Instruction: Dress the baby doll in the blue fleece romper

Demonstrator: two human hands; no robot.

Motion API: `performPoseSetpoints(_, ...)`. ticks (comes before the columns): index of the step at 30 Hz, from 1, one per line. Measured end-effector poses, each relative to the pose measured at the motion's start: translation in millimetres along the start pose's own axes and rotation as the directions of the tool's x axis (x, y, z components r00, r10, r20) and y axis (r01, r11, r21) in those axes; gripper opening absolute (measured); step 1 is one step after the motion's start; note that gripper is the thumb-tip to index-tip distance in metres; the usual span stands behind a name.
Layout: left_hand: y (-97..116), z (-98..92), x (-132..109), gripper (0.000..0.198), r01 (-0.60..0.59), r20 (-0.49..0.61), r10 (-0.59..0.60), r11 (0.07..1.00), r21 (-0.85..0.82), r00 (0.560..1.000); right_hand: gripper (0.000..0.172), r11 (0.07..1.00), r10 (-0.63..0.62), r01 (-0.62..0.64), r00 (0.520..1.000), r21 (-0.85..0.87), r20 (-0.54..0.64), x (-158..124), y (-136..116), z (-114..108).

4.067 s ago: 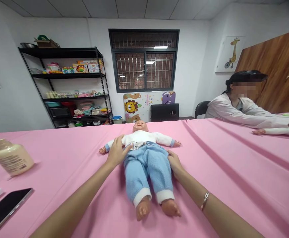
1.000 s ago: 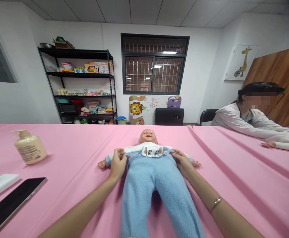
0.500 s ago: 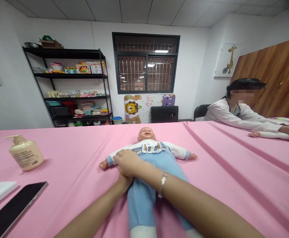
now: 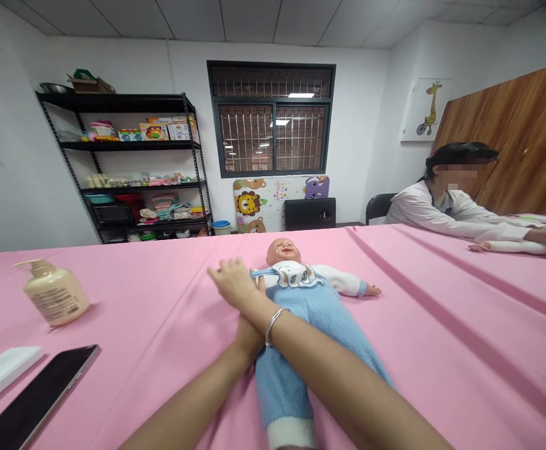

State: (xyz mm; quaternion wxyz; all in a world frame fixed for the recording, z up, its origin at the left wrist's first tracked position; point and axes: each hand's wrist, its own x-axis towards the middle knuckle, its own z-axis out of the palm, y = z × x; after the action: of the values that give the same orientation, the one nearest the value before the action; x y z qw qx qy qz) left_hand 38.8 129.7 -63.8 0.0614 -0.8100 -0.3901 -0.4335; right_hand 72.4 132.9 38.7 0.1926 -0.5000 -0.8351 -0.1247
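Observation:
A baby doll in blue overalls and a white top lies face up on the pink cloth. My right hand crosses over my left wrist, its fingers curled around the doll's sleeved arm on the left side; that arm's hand is hidden. The bracelet circles my right wrist. Under it, my left hand lies against the doll's side and upper arm, mostly covered, with a fingertip or two showing. The doll's other arm stretches out to the right on the cloth.
A pump bottle, a white flat case and a phone lie to the left. At the far right a seated person reaches toward another doll's arm. Shelves stand behind.
My right hand has moved up and slightly left, taking the doll's arm with it. The doll's hand on that side has gone out of sight. The view has shifted slightly.

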Motion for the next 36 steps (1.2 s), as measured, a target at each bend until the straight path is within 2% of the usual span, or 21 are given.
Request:
performPoseSetpoints(1,2,-2.6,0,0.049,-0.037,-0.004,0.037,0.999,-0.002,0.999,0.037,0.999,0.033,-0.034,0.999,-0.016,-0.036,9,8,-10)
performPoseSetpoints(3,4,-4.6,2,0.049,-0.037,-0.069,0.040,0.998,0.051,0.997,0.031,0.976,0.213,-0.218,0.965,-0.021,-0.151,19,29,-25)
performPoseSetpoints(4,5,-4.3,3,0.050,-0.017,-0.110,0.027,0.996,0.090,0.994,0.025,0.964,0.266,-0.267,0.955,0.007,-0.130,20,40,-31)
performPoseSetpoints(6,7,-3.7,6,0.053,0.014,-0.178,0.011,0.991,0.135,0.984,0.029,0.956,0.258,-0.260,0.966,0.136,0.034,14,60,-37)
performPoseSetpoints(8,10,-6.7,10,0.054,0.018,-0.193,0.003,0.994,0.106,0.981,0.048,0.905,0.136,-0.224,0.958,0.362,0.252,2,75,-39)
performPoseSetpoints(9,12,-10.4,12,0.053,0.029,-0.179,-0.016,0.997,0.069,0.984,0.055,0.853,0.069,-0.222,0.945,0.473,0.319,-4,80,-39)
performPoseSetpoints(11,17,-21.1,19,0.043,0.099,-0.104,-0.099,0.995,-0.011,0.990,0.054,0.772,0.001,-0.222,0.938,0.595,0.348,-14,88,-38)
performPoseSetpoints(13,22,-32.9,26,0.033,0.206,0.007,-0.206,0.977,-0.061,0.979,0.045,0.758,0.026,-0.226,0.948,0.612,0.318,-18,91,-37)
performPoseSetpoints(15,25,-41.2,31,0.030,0.277,0.090,-0.269,0.956,-0.097,0.959,0.039,0.722,0.097,-0.297,0.938,0.625,0.333,-18,91,-35)
performPoseSetpoints(17,26,-43.7,31,0.033,0.289,0.123,-0.271,0.942,-0.172,0.955,0.028,0.565,0.140,-0.389,0.914,0.728,0.380,-13,87,-34)
performPoseSetpoints(20,27,-40.5,24,0.028,0.253,0.082,-0.240,0.906,-0.339,0.967,0.004,0.194,0.070,-0.410,0.912,0.891,0.404,-1,78,-31)
performPoseSetpoints(22,29,-39.2,20,0.023,0.206,0.054,-0.204,0.871,-0.445,0.978,0.021,0.045,0.028,-0.404,0.915,0.913,0.404,8,74,-26)
performPoseSetpoints(23,29,-40.1,20,0.023,0.191,0.045,-0.195,0.845,-0.499,0.980,0.029,0.046,0.046,-0.399,0.916,0.916,0.397,13,75,-22)
performPoseSetpoints(25,26,-45.6,27,0.027,0.230,0.031,-0.275,0.729,-0.645,0.961,0.044,0.170,0.162,-0.402,0.912,0.900,0.377,19,80,-11)
performPoseSetpoints(26,22,-49.8,32,0.028,0.274,0.023,-0.382,0.617,-0.737,0.924,0.050,0.261,0.235,-0.411,0.905,0.873,0.355,19,84,-4)
performPoseSetpoints(27,15,-54.4,39,0.029,0.309,0.032,-0.510,0.469,-0.828,0.860,0.054,0.348,0.305,-0.421,0.896,0.838,0.324,19,89,2)
performPoseSetpoints(29,-5,-63.0,51,0.029,0.295,0.096,-0.732,0.148,-0.944,0.675,0.055,0.480,0.399,-0.420,0.886,0.770,0.235,14,99,12)
performPoseSetpoints(30,-18,-65.9,54,0.027,0.279,0.137,-0.781,0.049,-0.959,0.609,0.053,0.527,0.420,-0.405,0.888,0.747,0.186,11,103,16)
performPoseSetpoints(31,-31,-67.5,56,0.024,0.284,0.182,-0.805,-0.017,-0.959,0.565,0.050,0.569,0.425,-0.388,0.894,0.725,0.145,8,106,18)
performPoseSetpoints(33,-55,-66.5,53,0.021,0.321,0.218,-0.857,-0.065,-0.945,0.468,0.044,0.655,0.401,-0.368,0.910,0.660,0.108,2,110,18)
performPoseSetpoints(36,-78,-59.0,42,0.019,0.389,0.165,-0.913,-0.007,-0.921,0.373,0.038,0.764,0.372,-0.356,0.924,0.538,0.084,-3,118,8)
